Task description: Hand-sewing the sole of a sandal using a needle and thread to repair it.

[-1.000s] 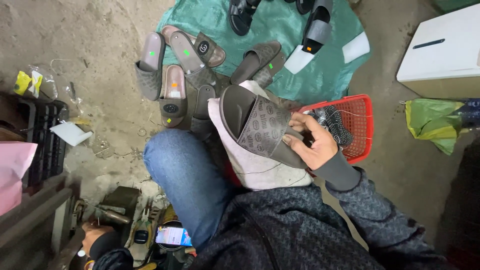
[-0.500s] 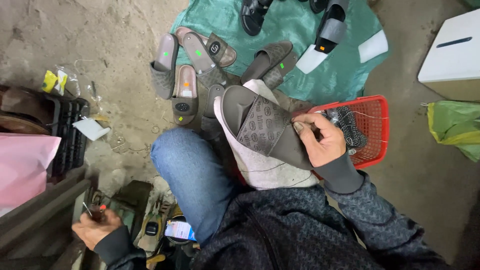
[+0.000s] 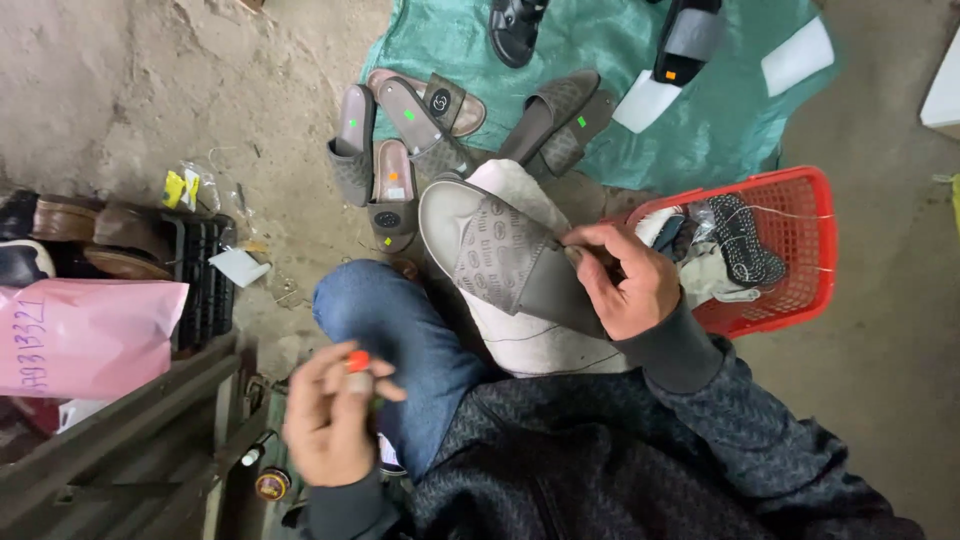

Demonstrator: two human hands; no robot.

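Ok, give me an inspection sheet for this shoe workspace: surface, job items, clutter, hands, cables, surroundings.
Surface: bare concrete floor; green tarp spread on it.
Job's things: grey slide sandal on a white cloth over the lap; small red-capped item.
Clutter: loose sandals on the floor; red basket with thread.
Hands: right hand grips the sandal; left hand pinches the red-capped item.
Cables: nothing seen.
Surroundings: pink bag, black crate.

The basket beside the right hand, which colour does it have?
Red. The plastic mesh basket shows clearly in the head view, just past the right hand.
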